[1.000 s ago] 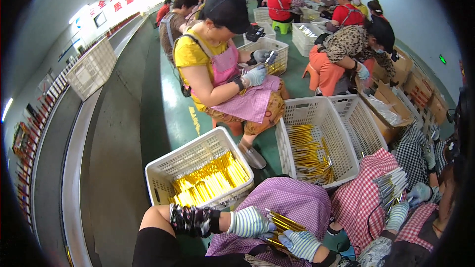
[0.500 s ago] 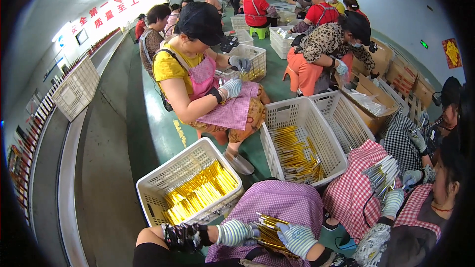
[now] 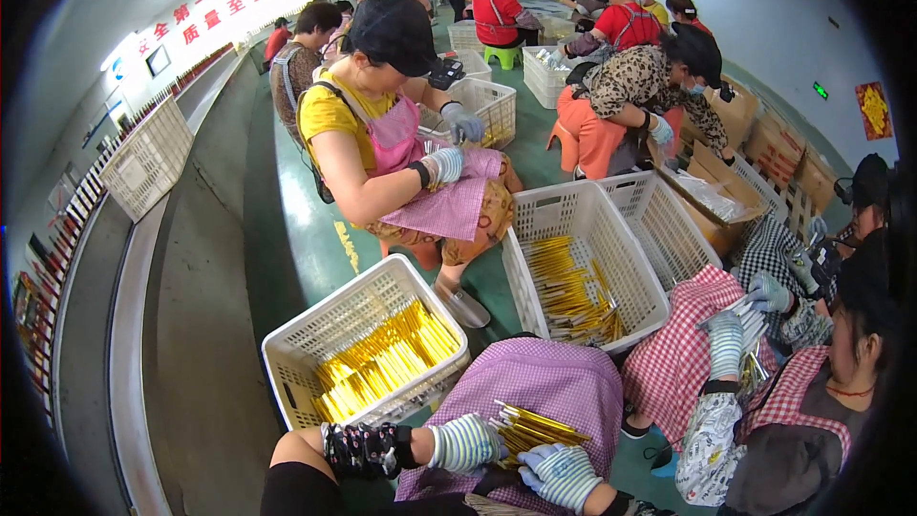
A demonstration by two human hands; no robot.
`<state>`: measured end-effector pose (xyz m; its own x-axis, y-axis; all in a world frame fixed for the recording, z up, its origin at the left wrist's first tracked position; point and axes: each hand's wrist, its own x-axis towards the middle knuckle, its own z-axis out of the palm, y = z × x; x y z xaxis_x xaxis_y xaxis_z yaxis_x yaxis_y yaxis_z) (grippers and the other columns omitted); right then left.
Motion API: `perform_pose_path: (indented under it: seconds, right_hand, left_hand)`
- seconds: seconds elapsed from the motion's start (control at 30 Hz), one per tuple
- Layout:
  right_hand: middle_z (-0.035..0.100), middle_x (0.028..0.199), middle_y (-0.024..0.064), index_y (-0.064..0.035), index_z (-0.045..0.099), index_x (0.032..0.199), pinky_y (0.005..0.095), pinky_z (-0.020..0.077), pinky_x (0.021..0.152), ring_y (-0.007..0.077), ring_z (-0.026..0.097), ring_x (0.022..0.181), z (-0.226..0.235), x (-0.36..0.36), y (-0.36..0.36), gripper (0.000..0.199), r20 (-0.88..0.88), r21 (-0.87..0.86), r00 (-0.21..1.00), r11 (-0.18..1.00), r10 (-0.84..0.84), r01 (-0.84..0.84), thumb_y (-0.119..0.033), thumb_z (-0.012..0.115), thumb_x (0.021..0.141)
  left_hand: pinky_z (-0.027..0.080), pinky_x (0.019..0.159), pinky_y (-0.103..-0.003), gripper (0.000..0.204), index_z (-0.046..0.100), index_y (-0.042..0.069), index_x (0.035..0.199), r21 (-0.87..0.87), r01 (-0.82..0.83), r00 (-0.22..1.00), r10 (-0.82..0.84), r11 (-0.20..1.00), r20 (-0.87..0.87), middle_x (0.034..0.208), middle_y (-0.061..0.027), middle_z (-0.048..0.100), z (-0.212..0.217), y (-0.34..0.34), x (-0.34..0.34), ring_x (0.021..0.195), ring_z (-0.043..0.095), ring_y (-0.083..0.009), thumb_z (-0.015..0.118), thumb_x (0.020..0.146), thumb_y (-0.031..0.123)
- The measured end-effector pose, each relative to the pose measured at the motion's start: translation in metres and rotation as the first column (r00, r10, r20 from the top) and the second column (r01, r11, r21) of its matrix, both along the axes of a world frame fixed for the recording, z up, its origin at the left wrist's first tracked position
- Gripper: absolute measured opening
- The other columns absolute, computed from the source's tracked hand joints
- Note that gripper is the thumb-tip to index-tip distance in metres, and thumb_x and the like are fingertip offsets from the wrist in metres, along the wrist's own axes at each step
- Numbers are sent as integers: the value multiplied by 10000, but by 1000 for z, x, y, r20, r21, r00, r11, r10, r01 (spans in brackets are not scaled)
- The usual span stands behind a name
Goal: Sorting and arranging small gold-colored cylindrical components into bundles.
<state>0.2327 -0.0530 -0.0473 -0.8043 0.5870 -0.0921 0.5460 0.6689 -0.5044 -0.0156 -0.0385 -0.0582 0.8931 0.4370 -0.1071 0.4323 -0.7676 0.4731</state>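
Observation:
A bundle of slender gold sticks with pale ends (image 3: pixel 540 427) lies over my lap, fanned to the right. I cannot make out their exact kind. My left hand (image 3: pixel 466 443), in a striped knit glove, is closed round the left end of the bundle. My right hand (image 3: pixel 561 475), gloved alike, has its fingers curled against the near side of the sticks; its fingertips are partly hidden. Beneath them a purple checked apron (image 3: pixel 544 377) covers my knees. Just beyond my left hand stands a white crate (image 3: pixel 287 375) with many gold sticks (image 3: pixel 387 360) inside.
Ahead right, another white crate (image 3: pixel 659 323) holds gold sticks. A person in a yellow shirt (image 3: pixel 336 143) sits across from me. Close at my right, a person in a red checked apron (image 3: pixel 669 354) handles silvery sticks. A grey conveyor (image 3: pixel 201 306) runs along the left.
My right hand has dropped from the top of the bundle to its near side. The sticks now fan more to the right. The neighbour at right has raised the silvery sticks between both hands.

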Motion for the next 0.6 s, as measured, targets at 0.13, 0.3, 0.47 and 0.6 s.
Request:
perform_pose_path:
  seconds: [0.13, 0.3, 0.47, 0.6]
  right_hand:
    - [667, 883, 193, -33, 633, 985, 459, 517, 722, 369, 648, 789, -1, 0, 4, 336, -23, -241, 998, 970, -50, 43, -350, 531, 943]
    - [667, 908, 200, 2, 603, 1028, 394, 535, 773, 349, 651, 803, -40, 11, 9, 318, -21, -396, 998, 917, -57, 45, -285, 465, 1006]
    - [680, 977, 170, 26, 607, 1072, 319, 548, 782, 290, 662, 851, -58, 19, -2, 283, -219, -507, 970, 861, -104, -23, -212, 470, 1003]
    - [676, 803, 181, -49, 616, 917, 396, 549, 646, 355, 660, 714, 23, 13, 9, 317, 54, -191, 998, 982, 24, -13, -342, 504, 967]
  left_hand:
    - [517, 598, -429, 219, 606, 86, 1022, 94, -30, 999, 28, 995, 18, 881, -90, 651, 36, 15, -1, 722, 650, -315, 575, 865, 235]
    - [470, 459, -401, 226, 578, 74, 1109, 158, -72, 995, 82, 985, -57, 753, -73, 595, 34, 23, -7, 562, 612, -279, 502, 920, 171]
    - [449, 435, -343, 362, 560, 125, 1246, 328, -1, 997, -23, 945, 71, 755, -56, 593, 38, 11, 1, 564, 614, -214, 532, 886, 153]
    - [500, 515, -375, 354, 574, 162, 1228, -90, -74, 985, 87, 993, 146, 841, -80, 651, 39, 2, 2, 638, 646, -285, 575, 880, 229]
